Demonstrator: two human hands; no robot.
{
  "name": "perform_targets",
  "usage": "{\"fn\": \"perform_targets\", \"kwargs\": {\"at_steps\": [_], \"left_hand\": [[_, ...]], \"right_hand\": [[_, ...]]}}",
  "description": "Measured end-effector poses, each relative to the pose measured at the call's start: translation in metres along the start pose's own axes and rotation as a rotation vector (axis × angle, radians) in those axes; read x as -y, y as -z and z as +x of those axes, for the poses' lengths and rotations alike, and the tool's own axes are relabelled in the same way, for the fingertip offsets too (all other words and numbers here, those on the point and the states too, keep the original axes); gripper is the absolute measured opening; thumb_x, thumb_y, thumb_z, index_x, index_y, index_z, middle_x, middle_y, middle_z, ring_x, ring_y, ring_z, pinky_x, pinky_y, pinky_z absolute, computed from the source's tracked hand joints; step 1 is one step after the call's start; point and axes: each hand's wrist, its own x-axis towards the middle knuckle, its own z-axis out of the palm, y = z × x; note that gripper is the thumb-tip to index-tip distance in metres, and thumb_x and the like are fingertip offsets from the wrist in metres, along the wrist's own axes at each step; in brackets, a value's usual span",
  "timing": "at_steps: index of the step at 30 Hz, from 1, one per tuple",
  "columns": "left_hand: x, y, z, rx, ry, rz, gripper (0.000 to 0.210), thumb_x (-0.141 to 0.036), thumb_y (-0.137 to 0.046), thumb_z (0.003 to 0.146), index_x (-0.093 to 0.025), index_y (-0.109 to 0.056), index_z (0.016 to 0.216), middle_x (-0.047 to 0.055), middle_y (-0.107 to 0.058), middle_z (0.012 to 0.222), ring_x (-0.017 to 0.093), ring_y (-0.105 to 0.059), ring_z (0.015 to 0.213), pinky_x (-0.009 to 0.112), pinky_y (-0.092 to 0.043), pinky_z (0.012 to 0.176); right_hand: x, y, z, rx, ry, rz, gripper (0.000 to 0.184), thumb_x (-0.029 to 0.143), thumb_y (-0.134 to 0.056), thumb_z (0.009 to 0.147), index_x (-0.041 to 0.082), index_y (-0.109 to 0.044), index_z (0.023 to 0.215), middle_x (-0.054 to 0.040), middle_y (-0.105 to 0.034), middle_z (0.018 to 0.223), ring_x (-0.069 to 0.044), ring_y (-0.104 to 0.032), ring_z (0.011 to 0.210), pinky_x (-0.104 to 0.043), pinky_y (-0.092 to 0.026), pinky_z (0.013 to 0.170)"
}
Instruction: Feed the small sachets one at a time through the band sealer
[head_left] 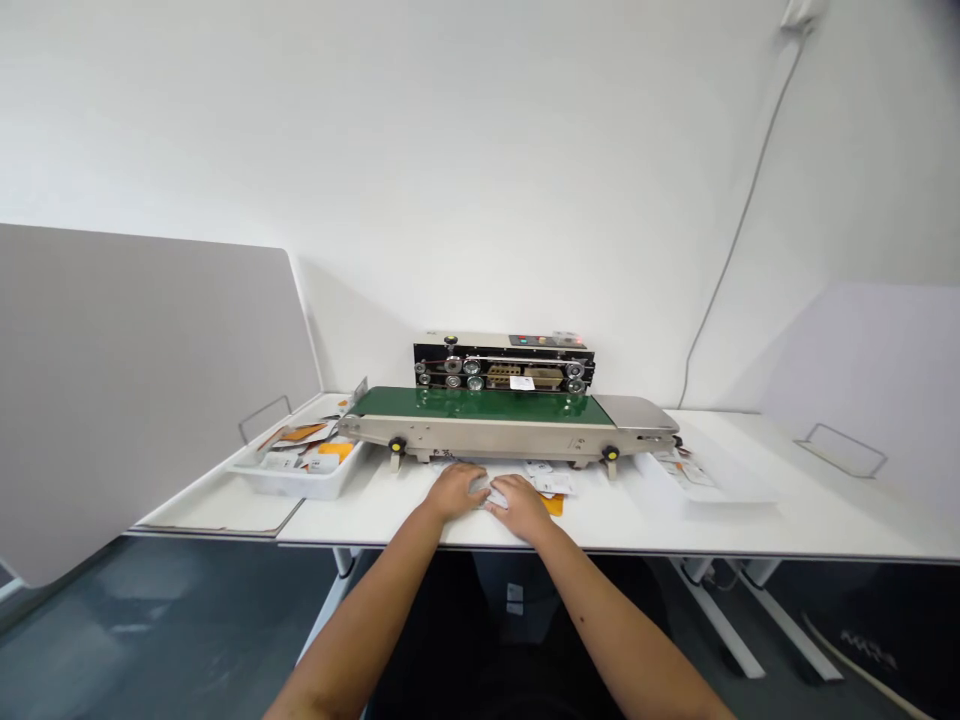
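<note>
My left hand and my right hand are close together just above the front of the table, below the conveyor. Both have fingers closed on a small whitish packet, mostly hidden by the fingers. Right behind my right hand lie several flat white packets and an orange one. In front of me stands a band sealing machine with a green conveyor belt. A small white packet is at its sealing rollers, upright behind the belt.
A white bin with orange and white packets stands at the left end of the conveyor. Another white bin with some packets is at the right end. Grey panels flank the table; a cable runs down the wall.
</note>
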Motion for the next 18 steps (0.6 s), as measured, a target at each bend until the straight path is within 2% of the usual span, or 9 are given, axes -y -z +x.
{"fn": "perform_targets", "kwargs": {"at_steps": [4, 9, 14, 16, 18], "left_hand": [[0.001, 0.001, 0.0, 0.007, -0.024, -0.033, 0.044, -0.044, -0.066, 0.087, -0.021, -0.069, 0.124, 0.011, -0.07, 0.125, 0.029, -0.063, 0.118, 0.041, -0.045, 0.106], [0.001, 0.002, 0.0, -0.007, -0.038, -0.084, 0.044, -0.043, -0.068, 0.087, -0.02, -0.068, 0.125, 0.011, -0.069, 0.126, 0.028, -0.062, 0.118, 0.041, -0.045, 0.105], [-0.009, 0.01, -0.001, -0.064, -0.084, -0.196, 0.046, -0.039, -0.071, 0.086, -0.022, -0.064, 0.128, 0.012, -0.067, 0.128, 0.029, -0.059, 0.12, 0.041, -0.042, 0.107], [-0.014, 0.014, -0.002, -0.1, -0.105, -0.276, 0.05, -0.037, -0.07, 0.086, -0.021, -0.06, 0.132, 0.012, -0.066, 0.128, 0.027, -0.059, 0.118, 0.04, -0.044, 0.105], [-0.018, 0.015, -0.002, -0.095, -0.111, -0.356, 0.051, -0.036, -0.069, 0.087, -0.02, -0.058, 0.134, 0.011, -0.068, 0.12, 0.024, -0.063, 0.106, 0.037, -0.048, 0.097]], "right_hand": [[-0.005, 0.002, -0.001, -0.061, -0.027, 0.106, 0.038, 0.026, -0.069, 0.082, 0.021, -0.07, 0.12, -0.0107, -0.069, 0.123, -0.027, -0.06, 0.117, -0.039, -0.046, 0.103], [-0.007, 0.004, -0.005, -0.192, -0.029, 0.236, 0.041, 0.008, -0.053, 0.078, 0.021, -0.074, 0.111, -0.0078, -0.072, 0.113, -0.023, -0.064, 0.108, -0.038, -0.048, 0.102], [-0.005, 0.017, -0.008, -0.491, -0.04, 0.42, 0.038, 0.02, -0.044, 0.093, 0.023, -0.071, 0.12, -0.0086, -0.068, 0.119, -0.023, -0.062, 0.112, -0.038, -0.048, 0.101], [-0.004, 0.02, -0.009, -0.506, -0.115, 0.496, 0.032, 0.031, -0.048, 0.094, 0.023, -0.072, 0.114, -0.0082, -0.071, 0.11, -0.024, -0.065, 0.104, -0.037, -0.052, 0.093], [-0.004, 0.02, -0.009, -0.456, -0.201, 0.569, 0.029, 0.04, -0.054, 0.091, 0.022, -0.072, 0.106, -0.0071, -0.072, 0.101, -0.024, -0.067, 0.093, -0.035, -0.053, 0.084]]}}
